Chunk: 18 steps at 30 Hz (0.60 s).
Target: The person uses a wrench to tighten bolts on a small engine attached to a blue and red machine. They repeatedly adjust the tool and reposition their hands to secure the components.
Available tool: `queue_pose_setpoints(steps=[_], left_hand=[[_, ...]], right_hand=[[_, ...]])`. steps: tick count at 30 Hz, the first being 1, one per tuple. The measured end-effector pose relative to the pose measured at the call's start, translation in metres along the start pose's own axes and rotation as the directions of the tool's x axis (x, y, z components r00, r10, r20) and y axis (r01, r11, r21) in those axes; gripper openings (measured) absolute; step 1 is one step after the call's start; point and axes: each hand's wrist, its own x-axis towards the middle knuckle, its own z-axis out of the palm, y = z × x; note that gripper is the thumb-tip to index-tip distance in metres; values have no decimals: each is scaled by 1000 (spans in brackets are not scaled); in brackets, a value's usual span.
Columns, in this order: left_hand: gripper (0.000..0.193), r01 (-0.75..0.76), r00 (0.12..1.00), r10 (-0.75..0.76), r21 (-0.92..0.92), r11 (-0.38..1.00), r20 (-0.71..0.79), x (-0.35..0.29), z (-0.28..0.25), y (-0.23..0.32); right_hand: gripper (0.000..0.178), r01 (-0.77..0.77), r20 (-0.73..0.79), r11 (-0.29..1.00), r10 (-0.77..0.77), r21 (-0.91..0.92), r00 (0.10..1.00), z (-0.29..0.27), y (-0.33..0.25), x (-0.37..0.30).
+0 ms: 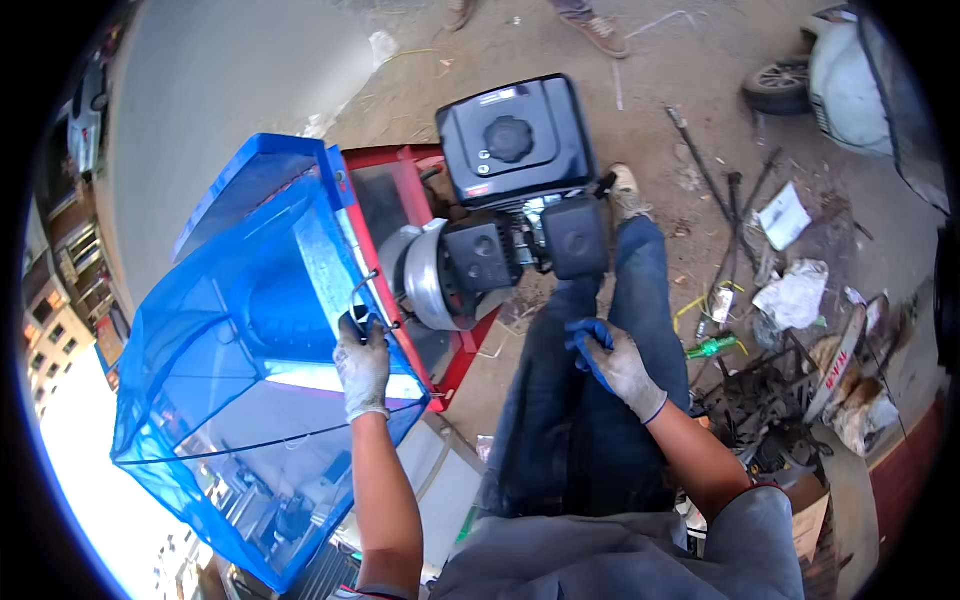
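Observation:
My left hand point(362, 372), in a pale work glove, is at the red-edged side of a blue metal and mesh housing point(250, 165). Its fingers close around a small dark part below a bent metal rod point(364, 289); I cannot make out what it is. In front of my thighs my right hand point(618, 368), in a glove with a blue palm, hangs with its fingers curled and nothing visible in them. Beyond my hands stands a small engine point(575, 238) with a black fuel tank point(513, 138) on top. A silver round casing point(426, 275) joins it to the red frame point(468, 358).
Metal rods point(700, 160), a white sheet point(785, 216), a crumpled white bag point(793, 294) and a green bottle point(711, 347) litter the ground at right. Dark scrap parts point(760, 405) lie nearer me. A wheel point(778, 88) stands far right. Another person's shoe point(601, 34) shows at the top.

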Motion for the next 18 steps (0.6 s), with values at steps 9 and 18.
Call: queue_pose_setpoints(steps=[9, 18], left_hand=[[62, -235, 964, 249, 133, 963, -97, -52, -9, 37], [54, -460, 887, 461, 15, 888, -37, -140, 8, 43]], right_hand=[[28, 211, -530, 977, -156, 43, 833, -131, 4, -186], [26, 251, -630, 938, -47, 238, 775, -197, 164, -292]])
